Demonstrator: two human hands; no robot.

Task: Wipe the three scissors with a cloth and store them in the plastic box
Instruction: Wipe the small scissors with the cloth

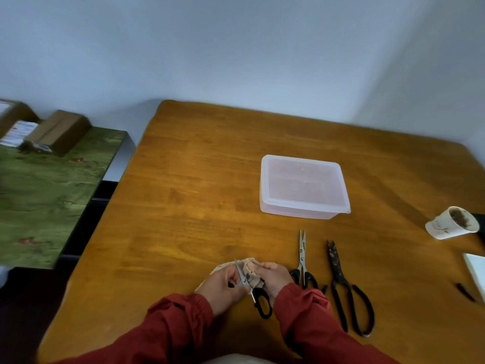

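- Our left hand (221,287) closes its grip around the small scissors (258,294) near the pivot.
- Our right hand (274,278) pinches the beige cloth (249,267) against a blade.

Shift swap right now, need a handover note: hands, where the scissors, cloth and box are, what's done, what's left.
Left hand: grips the small scissors near the pivot.
Right hand: pinches the cloth against the blades.
Silver scissors and large black scissors: side by side on the table, right of the hands, tips toward the plastic box, which stands beyond them with its lid on.
Done: nothing stored; all three pairs are outside the box, first pair mid-wipe.
Left: finish this wipe, wipe the other two, open the box, put all three in.
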